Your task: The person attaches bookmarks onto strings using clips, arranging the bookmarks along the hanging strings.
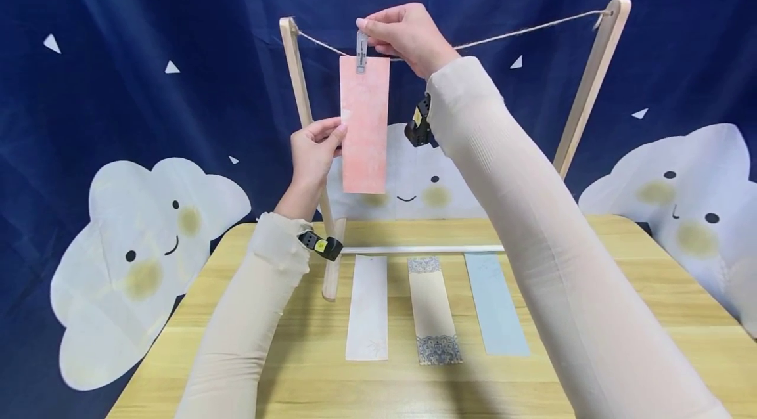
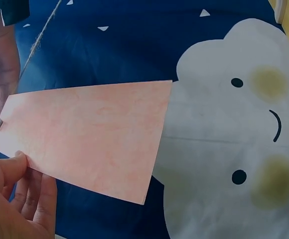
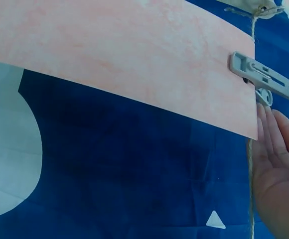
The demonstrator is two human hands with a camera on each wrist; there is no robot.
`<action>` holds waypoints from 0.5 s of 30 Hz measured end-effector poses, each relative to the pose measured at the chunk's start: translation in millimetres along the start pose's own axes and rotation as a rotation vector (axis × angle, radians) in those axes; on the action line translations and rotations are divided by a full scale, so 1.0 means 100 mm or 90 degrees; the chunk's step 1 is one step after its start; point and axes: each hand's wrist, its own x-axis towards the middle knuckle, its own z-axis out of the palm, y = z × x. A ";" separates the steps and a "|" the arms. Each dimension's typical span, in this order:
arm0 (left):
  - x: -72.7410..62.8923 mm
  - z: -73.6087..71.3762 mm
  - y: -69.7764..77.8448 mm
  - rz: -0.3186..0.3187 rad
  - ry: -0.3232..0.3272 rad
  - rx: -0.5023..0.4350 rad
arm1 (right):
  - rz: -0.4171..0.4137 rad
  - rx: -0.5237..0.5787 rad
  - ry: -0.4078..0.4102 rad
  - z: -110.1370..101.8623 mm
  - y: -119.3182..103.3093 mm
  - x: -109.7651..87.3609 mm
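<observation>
A pink bookmark-like card [image 1: 365,130] hangs upright at the twine [image 1: 526,31], with a grey clothespin [image 1: 361,59] clamped over its top edge. My left hand [image 1: 313,153] pinches the card's left edge, thumb in front and fingers behind, as the left wrist view also shows. At the clothespin's upper end is my right hand [image 1: 408,35]. In the right wrist view its fairly straight fingers [image 3: 279,134] touch or nearly touch the rear lever, while the front lever's end is uncovered. Whether the clothespin's jaws also grip the twine is hidden behind the card.
Two wooden posts [image 1: 594,84] hold the twine, with a white rod [image 1: 422,249] low between them. On the wooden table [image 1: 195,340] lie a white card [image 1: 368,307], a cream patterned card [image 1: 430,304] and a light blue card [image 1: 498,304]. A blue cloud-print curtain [image 1: 148,97] hangs behind.
</observation>
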 end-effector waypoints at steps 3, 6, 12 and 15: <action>0.01 -0.02 -0.01 -0.008 0.001 0.007 | -0.016 0.009 0.001 -0.03 0.00 -0.02; 0.02 -0.04 -0.01 -0.022 0.007 0.006 | -0.033 0.019 0.000 -0.09 0.00 -0.04; 0.01 -0.08 -0.03 -0.045 0.006 0.013 | -0.040 0.047 -0.016 -0.26 0.09 -0.15; 0.00 -0.11 -0.04 -0.054 0.000 0.026 | -0.033 0.067 -0.027 -0.38 0.15 -0.24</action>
